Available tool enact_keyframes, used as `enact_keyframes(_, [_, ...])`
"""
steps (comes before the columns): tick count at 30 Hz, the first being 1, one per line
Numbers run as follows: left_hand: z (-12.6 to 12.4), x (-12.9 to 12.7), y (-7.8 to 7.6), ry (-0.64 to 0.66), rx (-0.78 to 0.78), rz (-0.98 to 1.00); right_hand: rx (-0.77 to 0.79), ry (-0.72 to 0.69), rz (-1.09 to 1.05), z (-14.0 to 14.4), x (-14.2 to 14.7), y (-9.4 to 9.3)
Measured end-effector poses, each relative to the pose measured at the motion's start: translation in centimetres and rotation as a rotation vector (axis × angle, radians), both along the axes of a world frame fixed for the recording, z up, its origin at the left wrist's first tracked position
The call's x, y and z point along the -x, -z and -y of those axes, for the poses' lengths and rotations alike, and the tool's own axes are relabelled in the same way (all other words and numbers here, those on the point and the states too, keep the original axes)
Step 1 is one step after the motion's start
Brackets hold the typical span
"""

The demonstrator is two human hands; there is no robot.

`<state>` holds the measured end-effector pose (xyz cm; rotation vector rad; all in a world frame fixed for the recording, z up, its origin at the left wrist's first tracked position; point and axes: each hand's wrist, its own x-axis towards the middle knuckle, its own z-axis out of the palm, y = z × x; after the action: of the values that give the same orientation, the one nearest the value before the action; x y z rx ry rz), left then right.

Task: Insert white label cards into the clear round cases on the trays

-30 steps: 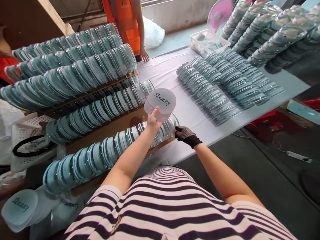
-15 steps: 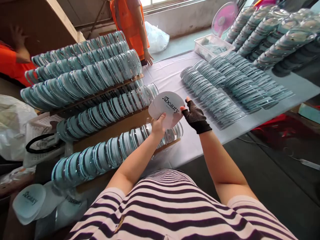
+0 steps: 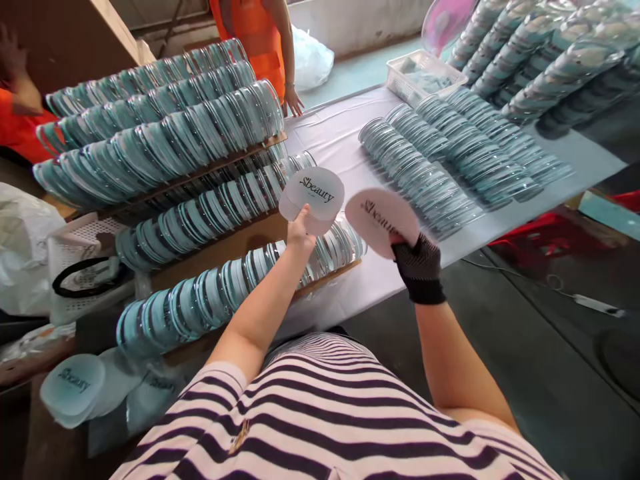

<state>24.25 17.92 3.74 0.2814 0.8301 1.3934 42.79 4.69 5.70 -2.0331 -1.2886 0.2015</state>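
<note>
Bare, my left hand [image 3: 301, 232] pinches a small stack of pale rounded-square cards [image 3: 313, 190] by the lower edge. The top one carries black "beauty" lettering. To its right, my right hand [image 3: 416, 257], in a black fingerless glove, grips a similar pinkish-looking card [image 3: 377, 217] by its right side. The two hands are apart, above the table's near edge. Beneath my left hand runs a row of clear-rimmed bluish discs [image 3: 220, 300]. More printed cards [image 3: 75, 387] are stacked at the lower left, partly in clear plastic.
Tiered rows of discs [image 3: 160, 147] stand at the left on cardboard. Further rows [image 3: 425, 177] lie across the white table [image 3: 325, 140], near a white basket [image 3: 425, 75] and a pink fan [image 3: 447, 23]. A person in an orange vest [image 3: 255, 33] stands opposite; another person's arm shows far left.
My right hand has drawn away from the stack, down and to the right, with a card now in its grip. My left hand has shifted slightly left with the stack.
</note>
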Motion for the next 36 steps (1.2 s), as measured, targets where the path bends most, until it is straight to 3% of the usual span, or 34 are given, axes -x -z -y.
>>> enact_keyframes(3, [-1.1,0.6,0.9,0.021,0.076,0.053,0.171,-0.083,0.160,5.1,0.7,1.4])
enact_keyframes(6, [-1.5,0.7,1.7,0.035,0.112,0.090,0.258,-0.136,0.291,6.8,3.1,3.2])
enact_keyframes(9, [-1.3,0.7,1.8,0.034,0.110,0.118,0.294,-0.160,0.341,5.8,4.7,3.6])
enact_keyframes(16, [-0.9,0.8,1.6,0.021,0.124,0.136,0.417,-0.233,0.355,4.1,4.1,1.5])
enact_keyframes(22, [-1.0,0.8,2.2,0.017,0.072,0.151,0.583,-0.281,0.323,-0.4,6.3,4.0])
enact_keyframes(25, [-1.0,0.7,2.4,0.006,0.075,0.148,0.650,-0.272,0.281,-1.4,6.6,4.3])
enact_keyframes(30, [-0.9,0.7,2.8,0.035,0.048,0.155,0.501,-0.267,0.328,-0.8,5.7,4.3])
enact_keyframes(36, [-1.0,0.7,2.9,0.024,0.069,0.152,0.525,-0.319,0.346,-2.1,6.7,6.8])
